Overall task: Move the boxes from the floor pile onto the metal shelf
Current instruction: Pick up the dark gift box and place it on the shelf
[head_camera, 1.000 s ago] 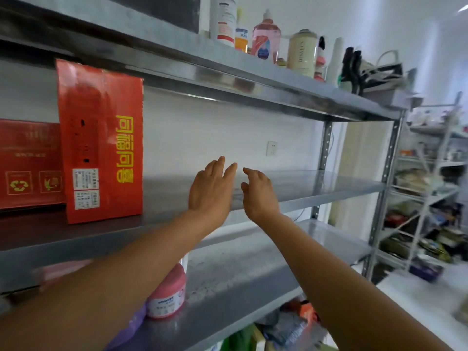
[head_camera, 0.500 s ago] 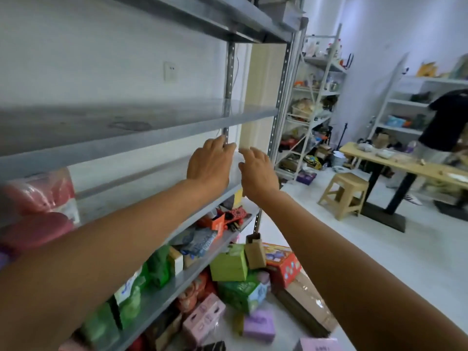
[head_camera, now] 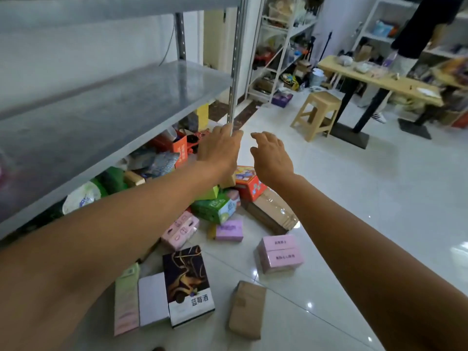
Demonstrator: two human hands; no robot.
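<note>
Our left hand point(head_camera: 220, 149) and right hand point(head_camera: 273, 159) hung empty, fingers point(head_camera: 260, 137) loosely curled; boxes point(head_camera: 217, 207) at six o'clock, metal shelf point(head_camera: 101, 110) at ten.

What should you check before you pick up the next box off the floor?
1. Hands free: ok. The left hand and right hand hold nothing.
2. Room to put a box: ok. The metal shelf has bare space.
3. Boxes to move: ok. A pink box, a dark box and a brown box lie on the floor.
4. Easy pick: ok. The pink box lies alone, nothing on top.
5. Box weight: cannot tell.
</note>
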